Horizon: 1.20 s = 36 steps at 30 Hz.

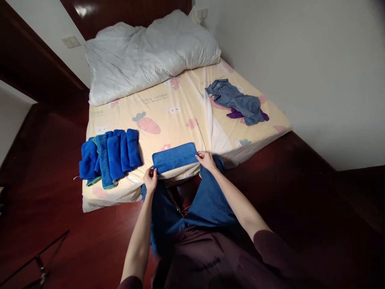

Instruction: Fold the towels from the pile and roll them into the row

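A blue towel (175,157), folded into a long flat strip, lies at the front edge of the bed. My left hand (150,178) pinches its near left corner between thumb and fingers. At the opposite end, my right hand (206,159) grips the right corner the same way. To the left of my left hand, several rolled or folded blue towels (116,154) sit side by side, some with green edging. Farther right lies a loose heap of grey-blue cloth (236,100), with a purple cloth (235,114) showing from under it.
The bed (117,116) has a pale yellow sheet printed with carrots and rabbits. A bunched white quilt (150,52) lies across its head end. A white wall (294,72) stands on the right. On the dark red floor at lower left is a thin black stand (39,261).
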Tool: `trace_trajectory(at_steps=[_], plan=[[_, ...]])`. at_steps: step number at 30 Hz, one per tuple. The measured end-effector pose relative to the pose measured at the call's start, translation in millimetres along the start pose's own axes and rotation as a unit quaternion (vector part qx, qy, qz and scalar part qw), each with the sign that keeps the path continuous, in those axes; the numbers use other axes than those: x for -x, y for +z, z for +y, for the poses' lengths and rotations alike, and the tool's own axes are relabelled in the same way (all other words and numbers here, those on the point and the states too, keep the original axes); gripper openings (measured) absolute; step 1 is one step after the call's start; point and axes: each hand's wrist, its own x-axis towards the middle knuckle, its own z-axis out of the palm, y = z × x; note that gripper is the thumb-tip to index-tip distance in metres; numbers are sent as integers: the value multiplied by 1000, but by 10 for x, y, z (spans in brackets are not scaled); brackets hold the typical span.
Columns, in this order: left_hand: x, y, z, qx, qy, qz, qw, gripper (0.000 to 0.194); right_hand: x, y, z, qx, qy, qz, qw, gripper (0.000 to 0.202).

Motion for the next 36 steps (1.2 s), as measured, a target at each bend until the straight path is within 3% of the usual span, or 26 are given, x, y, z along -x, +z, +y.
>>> trace_trajectory(at_steps=[9, 14, 20, 24, 31, 36], plan=[[-8, -7, 5, -4, 11, -10, 1000, 47, 25, -11, -34, 17, -3, 2, 1000, 23], [-58, -131, 10, -33, 132, -19, 991, 43, 80, -57, -89, 62, -159, 29, 985, 33], [-142, -175, -18, -81, 261, -159, 949, 42, 126, -30, -78, 102, -269, -56, 956, 50], [-175, -104, -50, -113, 250, -225, 935, 54, 149, -19, -113, 110, -253, -83, 958, 47], [-185, -90, -3, -112, 181, -248, 945, 51, 147, -62, -190, 116, -230, -94, 962, 44], [-194, -68, 28, -141, 199, -252, 936, 67, 128, -34, -135, 121, -227, -105, 961, 57]])
